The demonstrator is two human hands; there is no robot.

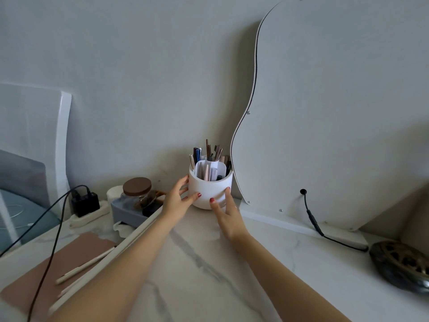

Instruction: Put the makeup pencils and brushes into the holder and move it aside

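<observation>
Nearest to me, 2 forearms reach over the marble table (267,263), and on the left a brown mat (76,252) carries 2 pale pencils (84,267) that I judge are not yet collected, though I cannot tell if they are makeup pencils at all. Further on, my left hand (177,197) and my right hand (228,213) meet at the white holder (210,189), which stands on the table near the back wall, just beside the edge of the wavy mirror panel (336,112). The left fingers are curved around its left side with the thumb on the front; the right thumb lies on the front and the right fingers go around the right side, so both hands grip it. Pencils and brushes (209,154) stand upright in its compartments. I judge the holder is stiff and smooth, maybe ceramic or plastic, not heavy but top-loaded, so it is better to hold it low on the wall with both palms and keep it vertical; if tilted, the long pieces can slide out. The base of the holder is partly covered by my hands, and the far fingertips are hidden behind it. Left of it, a jar with a brown lid (137,185) sits in a grey tray (126,214); its contents are hard to make out.
</observation>
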